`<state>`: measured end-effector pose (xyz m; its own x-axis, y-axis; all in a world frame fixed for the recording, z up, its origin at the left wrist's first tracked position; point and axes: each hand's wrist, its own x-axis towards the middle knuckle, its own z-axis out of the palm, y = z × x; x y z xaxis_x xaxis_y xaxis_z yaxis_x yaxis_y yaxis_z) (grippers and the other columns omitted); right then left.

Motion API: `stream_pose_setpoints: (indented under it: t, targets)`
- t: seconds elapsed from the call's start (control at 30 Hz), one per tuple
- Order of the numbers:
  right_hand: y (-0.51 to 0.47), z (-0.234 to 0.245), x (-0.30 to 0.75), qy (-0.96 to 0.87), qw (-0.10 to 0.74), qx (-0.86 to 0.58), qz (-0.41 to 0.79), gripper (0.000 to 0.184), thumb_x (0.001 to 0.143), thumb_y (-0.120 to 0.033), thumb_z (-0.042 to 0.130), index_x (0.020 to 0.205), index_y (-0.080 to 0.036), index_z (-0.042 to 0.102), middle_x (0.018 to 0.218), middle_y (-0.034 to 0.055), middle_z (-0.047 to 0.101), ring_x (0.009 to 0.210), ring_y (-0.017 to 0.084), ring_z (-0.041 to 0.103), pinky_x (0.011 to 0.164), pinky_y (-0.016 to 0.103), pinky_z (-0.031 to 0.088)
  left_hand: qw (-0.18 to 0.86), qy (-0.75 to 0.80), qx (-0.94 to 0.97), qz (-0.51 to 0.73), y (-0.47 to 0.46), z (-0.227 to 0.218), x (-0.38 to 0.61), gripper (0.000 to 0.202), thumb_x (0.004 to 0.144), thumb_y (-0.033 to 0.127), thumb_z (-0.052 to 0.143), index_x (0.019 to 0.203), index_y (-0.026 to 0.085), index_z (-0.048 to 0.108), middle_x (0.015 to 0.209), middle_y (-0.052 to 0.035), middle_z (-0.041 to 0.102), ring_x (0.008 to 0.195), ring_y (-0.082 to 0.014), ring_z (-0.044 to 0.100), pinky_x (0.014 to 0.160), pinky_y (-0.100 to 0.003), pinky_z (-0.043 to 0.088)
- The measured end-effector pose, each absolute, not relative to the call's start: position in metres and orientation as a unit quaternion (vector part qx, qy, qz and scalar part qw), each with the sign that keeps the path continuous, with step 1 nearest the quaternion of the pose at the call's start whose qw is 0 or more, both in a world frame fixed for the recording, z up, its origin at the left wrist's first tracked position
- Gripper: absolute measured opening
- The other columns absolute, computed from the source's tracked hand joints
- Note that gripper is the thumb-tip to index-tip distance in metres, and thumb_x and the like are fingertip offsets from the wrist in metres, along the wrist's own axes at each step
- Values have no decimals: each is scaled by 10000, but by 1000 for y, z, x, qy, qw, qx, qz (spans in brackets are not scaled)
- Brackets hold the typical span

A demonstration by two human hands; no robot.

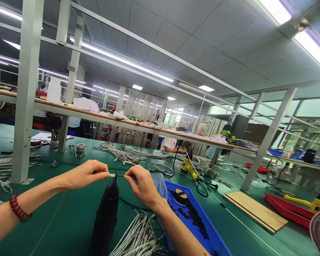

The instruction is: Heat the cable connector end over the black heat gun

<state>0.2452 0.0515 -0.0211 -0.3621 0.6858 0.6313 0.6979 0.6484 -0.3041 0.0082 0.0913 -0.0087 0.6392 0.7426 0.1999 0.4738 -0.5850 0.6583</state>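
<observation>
My left hand [88,174] is closed in a pinch on a small whitish ribbed connector [112,175]. From the right, my right hand [142,185] pinches a thin dark wire or tube [121,175] that lines up with the connector. Both pieces meet just above the tip of a black tapered stand or nozzle [110,202], which rises between my hands. Whether they touch that tip I cannot tell. A bundle of silvery braided cables [138,236] lies on the green table [61,220], below my right hand.
Right of my right forearm is a blue tray [214,233] with black scraps and a round black-and-tan item [180,196]. Yellow heat guns [188,167], a wooden board [256,210], red trays [288,209] and cable heaps [120,153] lie farther off. A person [169,145] sits beyond the shelf.
</observation>
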Motion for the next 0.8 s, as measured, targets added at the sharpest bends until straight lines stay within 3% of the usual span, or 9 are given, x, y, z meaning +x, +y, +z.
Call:
stream_pose_setpoints:
  t: [0.1,0.23,0.47,0.67,0.8]
  targets:
    - [52,-21,246,-827,375,-419,-11,146,882,-71,650,762,-153,632,765,25,634,739,165,553,682,293,419,273,368,859,230,89,-8,8,522,928,611,390,811,179,658,639,49,313,596,-133,267,535,-264,216]
    - [53,-23,246,-827,375,-418,-10,146,881,-66,647,766,-155,632,766,20,622,738,161,550,676,285,424,261,365,863,232,91,-8,8,468,908,569,443,745,176,637,610,52,329,573,-124,278,527,-261,217]
    - [52,-23,245,-827,374,-421,-13,136,877,-61,657,780,-155,637,770,16,616,737,158,544,685,286,423,236,368,866,242,91,-7,9,456,878,549,492,706,173,685,608,2,588,554,-125,407,526,-250,274]
    - [53,-23,245,-828,372,-420,-19,146,873,-57,658,775,-160,622,770,14,607,735,160,538,679,287,420,222,377,862,257,87,-4,10,402,852,507,546,699,178,719,629,-2,624,555,-118,399,522,-244,283]
    - [53,-24,245,-831,371,-414,-26,146,868,-46,656,776,-155,622,774,20,610,747,165,547,686,289,424,235,377,856,264,87,-4,9,360,837,489,573,739,179,728,667,-14,648,615,-142,499,560,-241,339]
